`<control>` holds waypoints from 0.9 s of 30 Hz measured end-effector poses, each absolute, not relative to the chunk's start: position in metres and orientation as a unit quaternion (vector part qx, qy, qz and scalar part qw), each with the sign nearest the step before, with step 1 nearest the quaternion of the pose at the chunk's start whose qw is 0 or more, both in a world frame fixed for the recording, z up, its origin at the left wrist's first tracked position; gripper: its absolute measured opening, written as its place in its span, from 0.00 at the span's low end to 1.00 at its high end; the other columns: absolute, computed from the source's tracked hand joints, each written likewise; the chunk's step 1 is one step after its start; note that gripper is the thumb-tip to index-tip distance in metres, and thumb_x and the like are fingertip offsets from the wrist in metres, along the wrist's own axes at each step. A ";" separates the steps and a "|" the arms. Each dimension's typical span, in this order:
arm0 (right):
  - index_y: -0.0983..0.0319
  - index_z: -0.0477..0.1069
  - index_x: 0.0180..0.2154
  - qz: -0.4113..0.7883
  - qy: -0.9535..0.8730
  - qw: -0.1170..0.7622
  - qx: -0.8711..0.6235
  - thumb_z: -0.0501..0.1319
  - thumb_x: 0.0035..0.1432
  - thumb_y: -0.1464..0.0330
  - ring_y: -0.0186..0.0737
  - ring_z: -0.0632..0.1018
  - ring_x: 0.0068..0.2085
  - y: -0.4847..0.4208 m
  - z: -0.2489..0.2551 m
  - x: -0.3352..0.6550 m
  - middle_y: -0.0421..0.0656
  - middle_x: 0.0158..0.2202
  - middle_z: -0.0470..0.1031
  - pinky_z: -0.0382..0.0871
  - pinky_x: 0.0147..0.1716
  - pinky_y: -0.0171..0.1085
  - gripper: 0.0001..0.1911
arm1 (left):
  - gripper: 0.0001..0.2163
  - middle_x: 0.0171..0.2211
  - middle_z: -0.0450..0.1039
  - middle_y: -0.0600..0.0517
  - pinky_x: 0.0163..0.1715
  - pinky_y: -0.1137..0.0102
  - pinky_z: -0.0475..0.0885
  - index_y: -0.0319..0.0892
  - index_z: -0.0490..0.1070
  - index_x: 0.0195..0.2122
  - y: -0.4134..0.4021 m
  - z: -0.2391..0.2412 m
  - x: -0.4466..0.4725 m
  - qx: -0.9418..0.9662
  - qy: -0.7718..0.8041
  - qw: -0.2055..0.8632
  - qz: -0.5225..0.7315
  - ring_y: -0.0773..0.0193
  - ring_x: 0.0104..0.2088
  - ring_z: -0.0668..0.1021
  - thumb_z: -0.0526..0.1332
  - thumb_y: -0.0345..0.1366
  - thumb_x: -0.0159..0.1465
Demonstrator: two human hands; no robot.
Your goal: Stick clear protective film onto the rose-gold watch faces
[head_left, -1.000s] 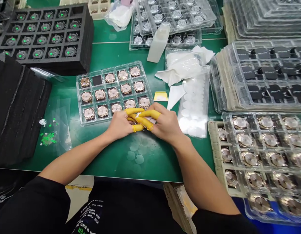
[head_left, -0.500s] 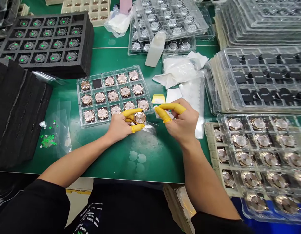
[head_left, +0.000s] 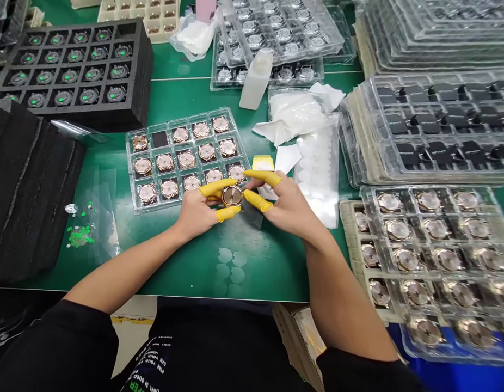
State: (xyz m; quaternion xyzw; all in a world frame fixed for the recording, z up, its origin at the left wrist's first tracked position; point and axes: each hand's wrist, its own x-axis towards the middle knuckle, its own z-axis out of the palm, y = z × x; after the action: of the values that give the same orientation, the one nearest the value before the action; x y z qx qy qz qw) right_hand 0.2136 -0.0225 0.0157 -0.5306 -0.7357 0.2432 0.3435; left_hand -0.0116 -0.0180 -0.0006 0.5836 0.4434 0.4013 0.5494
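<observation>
Watch case [head_left: 232, 195] was pinched in left hand [head_left: 198, 209] above surface [head_left: 186, 261] | right hand [head_left: 287, 207] fingertips were spread beside it | tray [head_left: 186, 158] was judged filled save one pocket

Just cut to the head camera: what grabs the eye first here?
Dead centre, the left hand pinches a rose-gold watch case in yellow-capped fingers, with the right hand closing in beside it. Just behind sits a clear tray of matching cases on the green mat.
</observation>
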 end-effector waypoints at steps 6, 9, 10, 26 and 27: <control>0.57 0.79 0.54 0.402 -0.665 0.340 -0.529 0.67 0.61 0.62 0.43 0.81 0.39 -0.027 0.029 0.202 0.41 0.35 0.83 0.72 0.45 0.44 0.20 | 0.26 0.42 0.86 0.48 0.49 0.63 0.85 0.41 0.83 0.53 -0.020 -0.005 -0.013 0.629 0.417 0.485 0.442 0.58 0.41 0.87 0.76 0.39 0.51; 0.58 0.81 0.48 0.385 -0.677 0.332 -0.532 0.67 0.60 0.62 0.42 0.81 0.36 -0.027 0.033 0.205 0.41 0.33 0.83 0.73 0.42 0.43 0.15 | 0.26 0.41 0.86 0.49 0.49 0.63 0.85 0.42 0.83 0.53 -0.020 -0.005 -0.013 0.642 0.417 0.475 0.434 0.58 0.41 0.87 0.76 0.39 0.52; 0.58 0.81 0.46 0.380 -0.683 0.329 -0.530 0.67 0.60 0.63 0.42 0.80 0.36 -0.027 0.033 0.206 0.41 0.33 0.83 0.73 0.41 0.42 0.13 | 0.26 0.41 0.86 0.49 0.49 0.63 0.85 0.42 0.83 0.53 -0.021 -0.006 -0.013 0.645 0.416 0.478 0.426 0.59 0.40 0.87 0.76 0.39 0.52; 0.58 0.71 0.37 0.311 -0.727 0.275 -0.547 0.59 0.64 0.67 0.43 0.79 0.34 -0.026 0.028 0.202 0.44 0.34 0.82 0.67 0.34 0.40 0.03 | 0.25 0.37 0.86 0.52 0.44 0.69 0.86 0.41 0.82 0.54 -0.019 -0.012 -0.013 0.682 0.370 0.468 0.424 0.64 0.35 0.86 0.76 0.38 0.54; 0.58 0.70 0.37 0.303 -0.725 0.271 -0.555 0.58 0.64 0.68 0.44 0.79 0.34 -0.026 0.026 0.201 0.44 0.35 0.83 0.66 0.34 0.41 0.03 | 0.25 0.37 0.86 0.52 0.44 0.69 0.86 0.41 0.82 0.54 -0.019 -0.012 -0.013 0.680 0.366 0.472 0.424 0.64 0.35 0.86 0.76 0.38 0.54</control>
State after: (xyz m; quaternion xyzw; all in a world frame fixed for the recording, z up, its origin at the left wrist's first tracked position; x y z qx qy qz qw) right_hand 0.2013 -0.0257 0.0265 -0.5555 -0.7255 0.3029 0.2708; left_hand -0.0131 -0.0186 -0.0122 0.6804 0.3664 0.4241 0.4721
